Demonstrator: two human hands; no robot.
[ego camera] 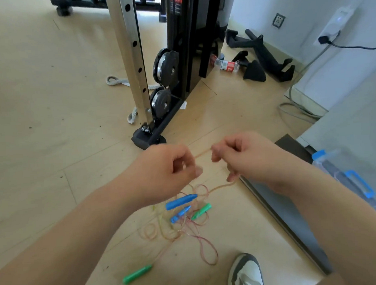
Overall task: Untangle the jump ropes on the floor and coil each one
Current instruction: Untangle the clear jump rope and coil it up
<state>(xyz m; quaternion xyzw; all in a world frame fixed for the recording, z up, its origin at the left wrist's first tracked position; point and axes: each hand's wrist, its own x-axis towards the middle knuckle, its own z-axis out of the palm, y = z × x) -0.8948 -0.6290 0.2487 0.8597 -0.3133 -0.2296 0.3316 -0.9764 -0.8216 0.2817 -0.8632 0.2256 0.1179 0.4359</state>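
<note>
Head view, the only one supplied. The left hand point(173, 168) has its fingers curled and pinches a thin pale rope strand point(202, 153). The right hand point(243, 157) is likewise curled and grips the same strand, which leaves under its little finger and drops to the tangle point(182, 224). Between the hands the strand's long axis runs side to side, rising slightly to the right. The tangle lies on the floor point(53, 148) below the hands, near the dark strip at the floor's right edge. The large blue handle point(181, 202) lies nearly side to side, tapered end to the right, and a smaller blue handle point(180, 215) and a green handle point(201, 211) lie just beside it. The second green handle point(137, 274) lies apart, its tip pointing up-right along its cord toward the tangle. Risk, in my judgement: drawing the held strand taut may tighten the crossings instead of freeing them and drag the handles together. The reddish loop near the shoe point(245, 273) could also catch underfoot.
</note>
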